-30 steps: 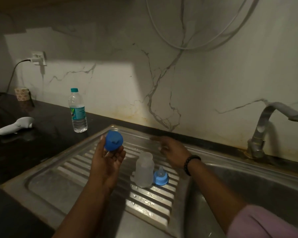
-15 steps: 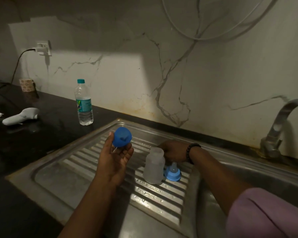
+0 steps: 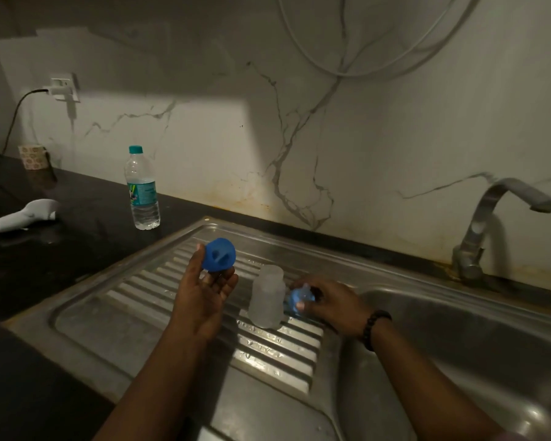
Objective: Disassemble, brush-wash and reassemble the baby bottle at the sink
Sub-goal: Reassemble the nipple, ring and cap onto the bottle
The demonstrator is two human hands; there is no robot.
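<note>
The left hand (image 3: 204, 297) holds the blue cap (image 3: 219, 253) up in thumb and fingertips, above the ribbed drainboard (image 3: 147, 300). The right hand (image 3: 328, 302) curls around the blue nipple ring (image 3: 295, 299), low on the drainboard, touching or just beside the bottle body (image 3: 267, 296) on its sink side. That frosted body stands upright between the hands, long axis vertical, mouth up, with the right hand nearer. The ring probably goes onto it next.
</note>
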